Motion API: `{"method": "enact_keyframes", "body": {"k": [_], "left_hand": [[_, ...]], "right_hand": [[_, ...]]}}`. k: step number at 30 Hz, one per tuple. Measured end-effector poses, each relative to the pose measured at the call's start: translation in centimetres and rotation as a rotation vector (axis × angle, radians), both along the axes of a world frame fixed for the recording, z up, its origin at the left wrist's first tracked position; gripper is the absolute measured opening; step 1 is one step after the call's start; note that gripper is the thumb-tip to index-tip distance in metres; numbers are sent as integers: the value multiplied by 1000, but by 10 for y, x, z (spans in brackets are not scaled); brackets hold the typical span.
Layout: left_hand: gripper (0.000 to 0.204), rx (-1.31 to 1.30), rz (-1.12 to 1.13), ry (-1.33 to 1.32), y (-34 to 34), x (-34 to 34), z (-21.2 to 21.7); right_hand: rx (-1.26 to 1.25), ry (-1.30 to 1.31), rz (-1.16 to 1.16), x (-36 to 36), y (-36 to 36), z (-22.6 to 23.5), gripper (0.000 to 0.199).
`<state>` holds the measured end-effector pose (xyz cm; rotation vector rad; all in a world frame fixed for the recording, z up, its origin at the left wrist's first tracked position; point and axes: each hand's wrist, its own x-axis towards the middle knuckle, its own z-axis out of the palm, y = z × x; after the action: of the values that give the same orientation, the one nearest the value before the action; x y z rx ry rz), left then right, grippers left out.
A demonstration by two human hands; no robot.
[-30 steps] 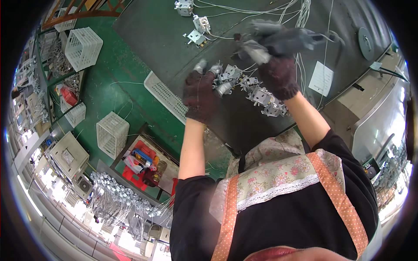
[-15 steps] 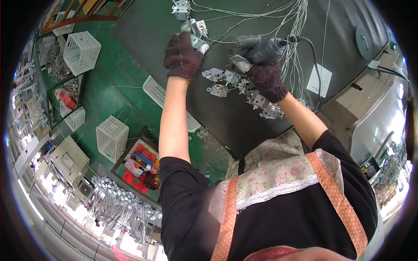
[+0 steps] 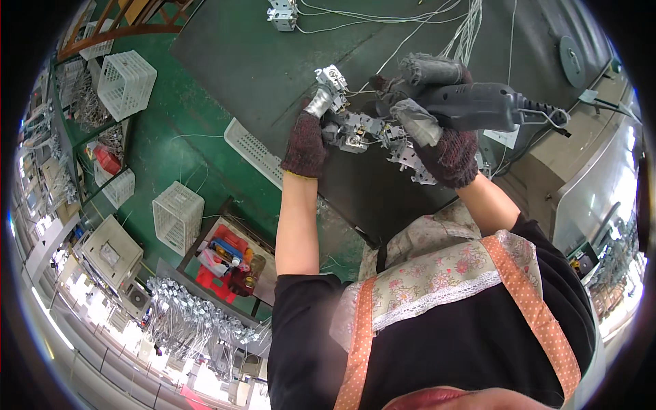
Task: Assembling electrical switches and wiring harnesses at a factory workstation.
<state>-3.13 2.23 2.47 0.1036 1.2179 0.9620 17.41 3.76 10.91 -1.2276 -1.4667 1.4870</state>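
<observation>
Forearms point(image 3: 298, 225) extended, left fingers point(image 3: 318, 102) pinching, right fingers point(image 3: 418, 123) curled

Floor's point(image 3: 171, 154) green and pretty scuffed, with white plastic crates point(image 3: 126, 83) sitting around on it. Big dark counter point(image 3: 236, 58), brown wooden frame point(image 3: 154, 29) up top left, crammed green-framed shelf point(image 3: 102, 128) below that. Lower left's super bright, with a long strip light point(image 3: 52, 318) glowing.

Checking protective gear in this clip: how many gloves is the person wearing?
2: one dark glove on the left hand, holding a metal fitting; one on the right hand, holding a black power tool. Both show.
</observation>
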Motion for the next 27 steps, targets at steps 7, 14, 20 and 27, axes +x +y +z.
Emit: {"method": "enact_keyframes", "body": {"k": [7,14,20,27], "left_hand": [[36,-90,54,-122,5,10,28],[37,-200,19,-34,-1,4,21],[37,-169,86,-70,5,13,26],[37,-142,43,-34,2,10,27]], "right_hand": [[-367,767,-187,-20,5,-31,23],[53,-183,-46,-14,13,10,35],[-157,132,-75,-11,9,-15,38],[311,-253,-35,-11,14,-7,29]]}}
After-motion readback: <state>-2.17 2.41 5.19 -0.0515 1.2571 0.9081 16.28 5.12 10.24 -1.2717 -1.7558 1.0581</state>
